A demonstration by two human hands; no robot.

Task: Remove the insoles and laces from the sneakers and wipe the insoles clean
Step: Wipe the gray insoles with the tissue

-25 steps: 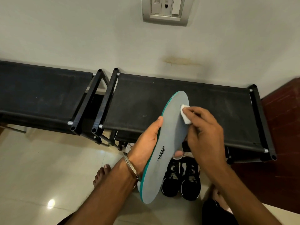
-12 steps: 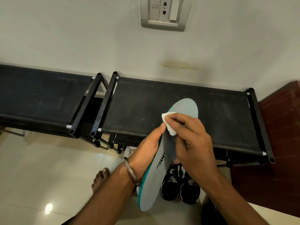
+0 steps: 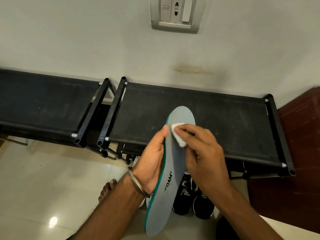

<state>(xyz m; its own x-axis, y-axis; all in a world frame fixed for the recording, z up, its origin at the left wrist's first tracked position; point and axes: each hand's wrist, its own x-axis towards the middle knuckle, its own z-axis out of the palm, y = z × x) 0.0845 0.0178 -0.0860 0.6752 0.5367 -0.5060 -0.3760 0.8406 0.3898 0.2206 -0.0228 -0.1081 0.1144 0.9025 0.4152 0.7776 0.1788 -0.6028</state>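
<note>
Your left hand (image 3: 153, 161) grips the long grey foam insole with green edge (image 3: 170, 170); it looks light and bendable, so support the middle. Your right hand (image 3: 201, 151) pinches the small white wipe (image 3: 178, 135) toward twelve o'clock.

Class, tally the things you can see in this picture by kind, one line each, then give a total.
Hands: 2, left and right
Insole: 1
White wipe: 1
Black sneakers: 2
Black racks: 2
Wall socket: 1
Total: 9
</note>
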